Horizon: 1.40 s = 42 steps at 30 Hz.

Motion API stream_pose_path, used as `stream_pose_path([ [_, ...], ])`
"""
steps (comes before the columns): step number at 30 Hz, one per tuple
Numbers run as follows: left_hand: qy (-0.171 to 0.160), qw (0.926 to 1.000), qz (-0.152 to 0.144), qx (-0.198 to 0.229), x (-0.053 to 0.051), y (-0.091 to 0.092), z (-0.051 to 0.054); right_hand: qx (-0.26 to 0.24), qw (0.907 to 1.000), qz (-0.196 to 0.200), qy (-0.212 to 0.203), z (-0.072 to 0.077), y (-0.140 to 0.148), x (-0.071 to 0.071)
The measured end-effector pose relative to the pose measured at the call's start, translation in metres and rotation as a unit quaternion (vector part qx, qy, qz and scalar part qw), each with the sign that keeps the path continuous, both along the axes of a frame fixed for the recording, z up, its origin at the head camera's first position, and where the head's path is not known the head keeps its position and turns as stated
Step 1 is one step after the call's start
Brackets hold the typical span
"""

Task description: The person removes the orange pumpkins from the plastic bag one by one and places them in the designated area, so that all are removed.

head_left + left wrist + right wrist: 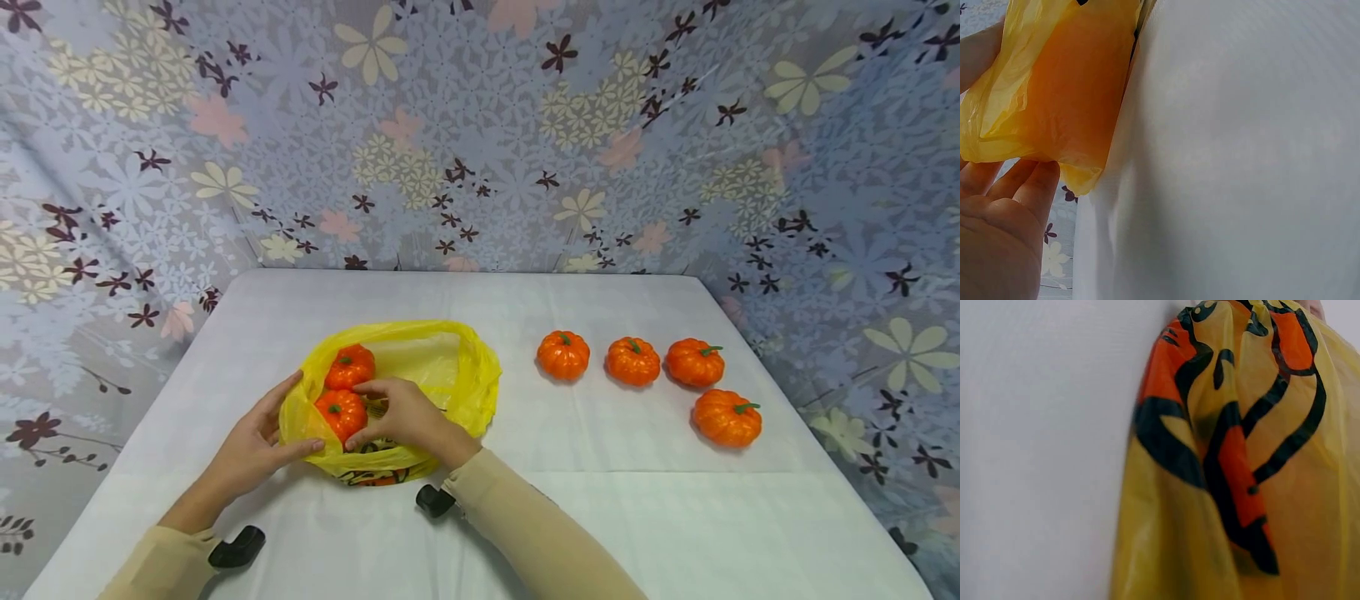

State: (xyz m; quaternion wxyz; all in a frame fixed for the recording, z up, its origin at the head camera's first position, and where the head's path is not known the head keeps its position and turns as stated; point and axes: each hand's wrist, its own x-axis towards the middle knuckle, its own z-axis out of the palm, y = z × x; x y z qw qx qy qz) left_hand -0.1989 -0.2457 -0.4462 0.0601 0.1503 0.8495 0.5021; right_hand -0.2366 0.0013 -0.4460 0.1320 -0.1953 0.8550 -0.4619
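A yellow plastic bag lies with its mouth wide on the left half of the table. Inside, at its left side, sit two small orange pumpkins, a rear one and a front one. My left hand holds the bag's left side from outside, thumb at the front and fingers farther back. The left wrist view has the bag between thumb and fingers, orange showing through. Reaching into the bag, my right hand grips the front pumpkin from its right, with thumb and fingertips on either side.
On the right of the white-covered table stand several more pumpkins, one nearest the bag and another closest to the right edge. Flowered cloth hangs behind and beside the table.
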Motion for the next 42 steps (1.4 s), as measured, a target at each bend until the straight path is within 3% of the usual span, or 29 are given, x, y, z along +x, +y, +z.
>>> stream_pose_path([
  [14,0.008,0.9999,-0.006,0.001,0.000,0.001,0.004,-0.031,0.9995,-0.001,-0.007,0.002,0.007,0.003],
  [22,0.001,1.0000,-0.002,-0.003,-0.001,0.001,0.007,-0.035,0.9993,-0.014,-0.002,0.014,0.021,0.007],
  [29,-0.002,0.9999,0.001,-0.011,0.000,0.002,0.004,-0.080,0.9965,-0.021,-0.011,0.024,0.033,0.009],
  [42,0.011,0.9998,0.004,-0.015,-0.001,0.001,0.006,-0.103,0.9914,-0.071,0.038,0.036,0.069,0.008],
])
